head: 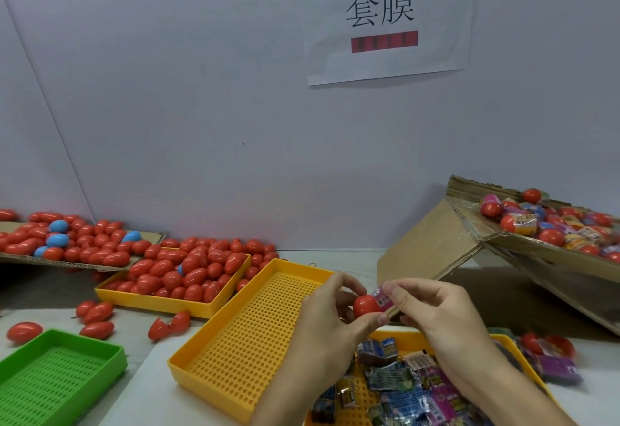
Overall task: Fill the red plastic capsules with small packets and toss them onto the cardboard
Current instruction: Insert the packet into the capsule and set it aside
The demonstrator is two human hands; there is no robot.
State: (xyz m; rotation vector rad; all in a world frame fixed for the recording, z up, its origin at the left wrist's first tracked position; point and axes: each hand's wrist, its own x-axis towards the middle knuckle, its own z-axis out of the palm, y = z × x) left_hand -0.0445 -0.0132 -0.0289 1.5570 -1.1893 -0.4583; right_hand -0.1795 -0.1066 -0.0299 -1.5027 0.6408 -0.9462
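The left hand curls around a red capsule half at lower centre of the frame, open mouth apparently turned toward the right so it can take its filling, while the right hand pinches a small pink packet between thumb and fingertips and presses it against the capsule's rim; judging by this, the stuffing step is under way and the shell is not yet closed. Just below the hands, at the bottom right, a yellow tray of packets sits within easy reach of the right hand, likely so refills need only a short drop. Beside it to the left lies an empty perforated yellow tray, and in the lower left corner a green tray. Further back, left of centre, another yellow tray heaped with red capsules keeps empty shells near the left hand, with loose ones scattered on the table around it. Beyond that, at the far left, a flat cardboard sheet carries many more red capsules and a few blue ones. At the right edge a tilted cardboard box holds capsules mixed with packets
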